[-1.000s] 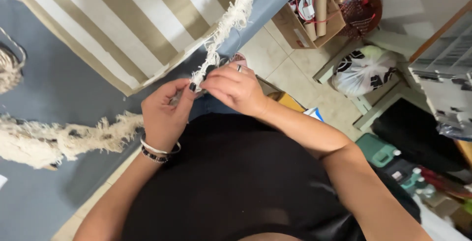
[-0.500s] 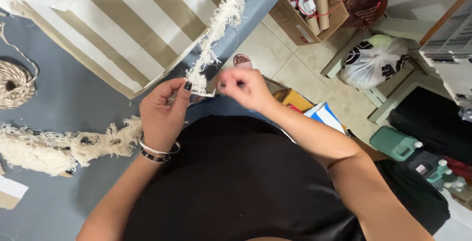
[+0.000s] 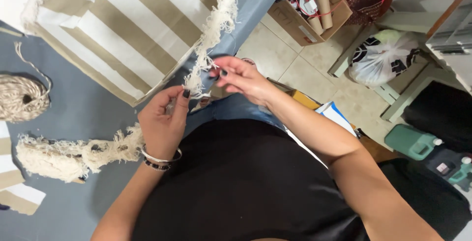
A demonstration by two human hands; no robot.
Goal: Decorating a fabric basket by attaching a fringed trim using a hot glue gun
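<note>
Left hand (image 3: pixel 162 123) pinches the lower end of the fringe (image 3: pixel 212 39) between thumb and forefinger, closed on the loose cream threads just off the cloth's near corner. Right hand (image 3: pixel 242 77) sits just right of it, fingers drawn together on a few strands of the same fringe; a gap of thread runs between the two hands. Dark nail polish on both; bracelets (image 3: pixel 158 159) on the left wrist.

Fringe runs up from the hands along the right edge of the striped cloth (image 3: pixel 115 29), tan and white, which lies on the blue table (image 3: pixel 73 103) toward its far side. Cloth's near corner points at the left hand.

Second length of fringe (image 3: pixel 64 155) lies loose on the table, left of the left wrist, reaching toward the table's left edge. Twine ball (image 3: pixel 22 98) further left, a tail of twine trailing up from it. Striped scrap (image 3: pixel 14 192) at the near left corner.

Off the table's right edge, tiled floor: cardboard box (image 3: pixel 307 12) with tubes and cable near the top, white plastic bag (image 3: pixel 381 56) on a pale bench, green jug (image 3: pixel 412 141) lower right. Black top and jeans fill the bottom of the view
</note>
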